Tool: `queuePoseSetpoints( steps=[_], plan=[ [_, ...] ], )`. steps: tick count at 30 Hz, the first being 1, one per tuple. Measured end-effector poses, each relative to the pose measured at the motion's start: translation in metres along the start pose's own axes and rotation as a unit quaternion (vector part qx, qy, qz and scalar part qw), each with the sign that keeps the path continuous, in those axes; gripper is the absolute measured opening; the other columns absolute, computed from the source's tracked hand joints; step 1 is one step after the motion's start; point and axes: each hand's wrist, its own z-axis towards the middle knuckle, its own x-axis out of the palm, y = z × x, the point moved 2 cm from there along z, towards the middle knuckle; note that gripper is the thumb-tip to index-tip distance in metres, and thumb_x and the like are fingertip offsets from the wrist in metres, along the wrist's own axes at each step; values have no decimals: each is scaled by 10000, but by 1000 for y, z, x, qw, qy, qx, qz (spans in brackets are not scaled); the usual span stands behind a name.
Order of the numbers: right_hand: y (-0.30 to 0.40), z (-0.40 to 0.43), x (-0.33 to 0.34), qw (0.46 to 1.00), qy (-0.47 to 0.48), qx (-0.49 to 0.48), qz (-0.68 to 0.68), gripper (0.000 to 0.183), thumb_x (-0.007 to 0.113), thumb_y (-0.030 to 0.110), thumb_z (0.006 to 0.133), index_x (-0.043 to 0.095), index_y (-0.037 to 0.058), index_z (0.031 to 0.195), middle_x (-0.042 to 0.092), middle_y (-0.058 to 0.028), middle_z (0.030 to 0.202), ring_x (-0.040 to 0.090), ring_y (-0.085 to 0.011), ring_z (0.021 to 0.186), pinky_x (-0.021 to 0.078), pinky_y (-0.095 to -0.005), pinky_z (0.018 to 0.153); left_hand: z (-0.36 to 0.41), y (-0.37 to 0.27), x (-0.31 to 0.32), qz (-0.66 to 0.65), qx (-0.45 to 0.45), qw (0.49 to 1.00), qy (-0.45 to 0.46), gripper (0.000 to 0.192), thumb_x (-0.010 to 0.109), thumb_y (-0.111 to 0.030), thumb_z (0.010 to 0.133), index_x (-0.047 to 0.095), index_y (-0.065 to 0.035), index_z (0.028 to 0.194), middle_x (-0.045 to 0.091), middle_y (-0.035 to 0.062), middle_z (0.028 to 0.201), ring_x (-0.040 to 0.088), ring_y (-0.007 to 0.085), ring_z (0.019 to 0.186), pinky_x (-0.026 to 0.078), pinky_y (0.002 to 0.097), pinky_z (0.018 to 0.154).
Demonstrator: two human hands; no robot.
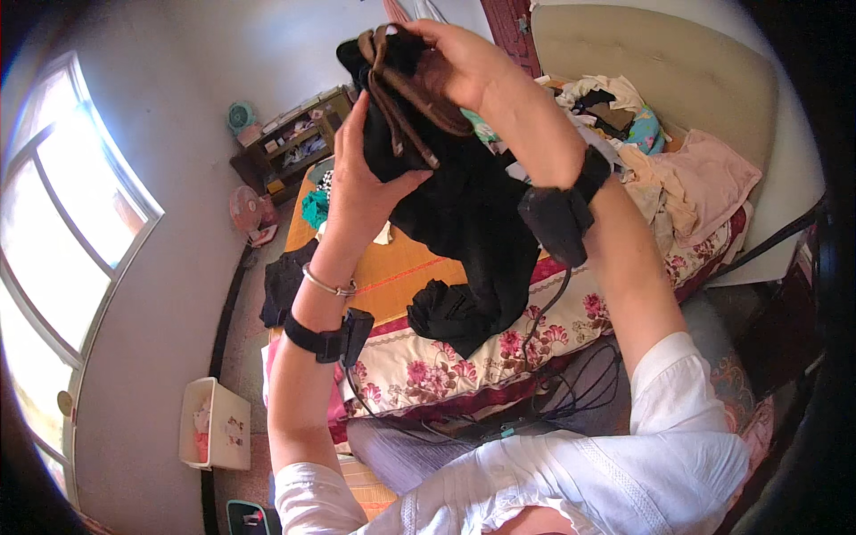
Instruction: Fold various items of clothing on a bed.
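Note:
A black garment (455, 207) with a brown drawstring (394, 100) tied in a bow hangs raised from my two hands. My left hand (364, 170) grips its edge, thumb below the cord ends and fingers beside the bow. My right hand (461, 67) holds the upper part at the waistband, partly behind the brown loop. The lower part of the garment drapes down onto the bed, over the floral sheet. A bunched black cloth (445, 311) lies at its lower end; whether it is part of the same garment I cannot tell. Each wrist bears a strapped black device with a cable.
The bed has an orange mat (381, 267) and a floral sheet (428, 378). Another dark cloth (287, 284) lies at its left corner. Mixed clothes and a pink pillow (709, 180) lie near the padded headboard (655, 60). A white bin (231, 424) stands by the wall. Black cables (582, 401) loop before me.

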Motion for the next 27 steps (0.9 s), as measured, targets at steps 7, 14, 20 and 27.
queuePoseSetpoints(
  steps=[7, 14, 20, 27],
  plan=[
    [-27, -27, -17, 978, 160, 36, -132, 491, 640, 295, 853, 499, 8, 1226, 583, -85, 1106, 553, -188, 1036, 437, -302, 952, -7, 15, 18, -156, -164, 973, -37, 730, 794, -129, 700, 367, -7, 1280, 547, 123, 1167, 550, 174, 1049, 444, 300, 897],
    [-42, -56, -11, 910, 176, -135, -351, 696, 781, 351, 714, 457, 11, 1229, 554, -54, 1112, 537, -146, 1019, 451, -279, 879, 7, 18, 12, -299, -169, 935, -90, 713, 759, -79, 733, 358, 42, 1311, 596, 102, 1091, 586, 157, 989, 494, 275, 841],
    [-37, -40, -25, 966, 103, -11, -239, 546, 768, 278, 727, 533, -7, 1130, 601, -62, 1024, 584, -134, 908, 472, -258, 820, 22, 24, -5, -413, -243, 876, 50, 523, 768, -72, 724, 525, 31, 1175, 632, 101, 1006, 626, 165, 885, 526, 277, 766],
    [29, 1, -57, 726, 155, -115, -660, 471, 629, 51, 751, 488, 116, 1196, 615, -119, 1055, 604, -187, 923, 471, -307, 832, 45, 43, -73, -296, -328, 897, -1, 369, 741, -184, 771, 606, 42, 1030, 662, 103, 906, 639, 174, 771, 533, 296, 681]
  ],
)
